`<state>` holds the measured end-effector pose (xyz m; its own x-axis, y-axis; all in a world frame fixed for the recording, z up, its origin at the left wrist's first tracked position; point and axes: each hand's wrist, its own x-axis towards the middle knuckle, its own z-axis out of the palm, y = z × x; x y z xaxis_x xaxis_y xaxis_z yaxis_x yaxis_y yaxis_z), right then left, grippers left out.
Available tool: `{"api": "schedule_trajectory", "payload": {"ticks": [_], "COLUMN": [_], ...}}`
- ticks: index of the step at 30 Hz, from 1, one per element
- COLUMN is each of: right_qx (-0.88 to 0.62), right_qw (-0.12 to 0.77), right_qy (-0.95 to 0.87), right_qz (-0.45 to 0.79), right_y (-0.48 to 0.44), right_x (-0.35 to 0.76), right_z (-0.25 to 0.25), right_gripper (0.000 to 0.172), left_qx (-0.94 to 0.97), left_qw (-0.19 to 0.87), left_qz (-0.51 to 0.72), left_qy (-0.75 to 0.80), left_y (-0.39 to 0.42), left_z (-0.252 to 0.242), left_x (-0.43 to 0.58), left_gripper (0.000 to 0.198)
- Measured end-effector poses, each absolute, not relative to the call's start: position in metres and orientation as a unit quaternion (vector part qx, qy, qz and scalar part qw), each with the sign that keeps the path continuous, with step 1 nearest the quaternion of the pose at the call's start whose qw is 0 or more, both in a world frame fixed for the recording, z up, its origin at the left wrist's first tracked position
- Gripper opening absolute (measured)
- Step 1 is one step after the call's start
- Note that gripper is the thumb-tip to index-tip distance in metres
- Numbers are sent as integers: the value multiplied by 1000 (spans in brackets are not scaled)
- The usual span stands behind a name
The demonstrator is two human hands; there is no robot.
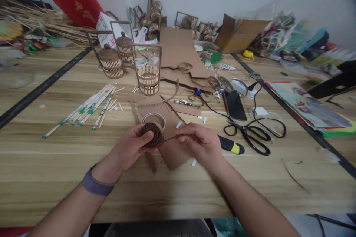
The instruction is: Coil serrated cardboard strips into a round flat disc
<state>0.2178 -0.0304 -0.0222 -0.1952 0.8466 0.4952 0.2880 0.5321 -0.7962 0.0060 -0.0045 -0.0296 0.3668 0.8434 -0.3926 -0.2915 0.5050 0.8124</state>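
Note:
My left hand point(130, 146) is closed round a coil of brown corrugated cardboard strip point(152, 135), thumb across its face. From the coil a loose end runs right to my right hand point(201, 142), whose thumb and fingers pinch it. Just behind the coil is a roll of tape point(158, 118), lying on a flat piece of cardboard point(174, 155). Farther back stands a small basket of wooden sticks with a cardboard handle frame point(148, 79). A curved cardboard strip point(164, 102) and a pen point(185, 102) lie between the basket and my hands.
Black scissors point(254, 133), a yellow-and-black cutter handle point(232, 145) and a phone point(235, 105) lie to the right. Packaged chopsticks point(86, 105) are on the left. Two lidded baskets point(111, 61) stand behind them. A cardboard box point(241, 35) sits at the back right.

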Motion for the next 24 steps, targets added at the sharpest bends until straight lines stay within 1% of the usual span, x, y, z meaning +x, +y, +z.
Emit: {"api": "schedule_trajectory", "payload": {"ticks": [4,10,18,24], "right_qx": [-372,-371,-304,-303], "right_qw": [503,505,499,495], "right_qy": [-730,-723,-749,-742], "right_qz": [273,291,313,336], "right_y": [-28,-28,-26,-25], "right_x": [217,215,214,215], "right_z": [-23,-28,-28,-29], "right_gripper": [12,15,16,20], "left_qx": [357,448,503,502], "left_qw": [775,777,771,777], "left_qz": [343,291,243,235], "left_qy": [394,333,306,298], "left_y": [-6,-9,-10,-10], "left_z": [-31,-37,-35,-35], "left_x": [5,3,3,3], "left_gripper": [53,41,45,44]}}
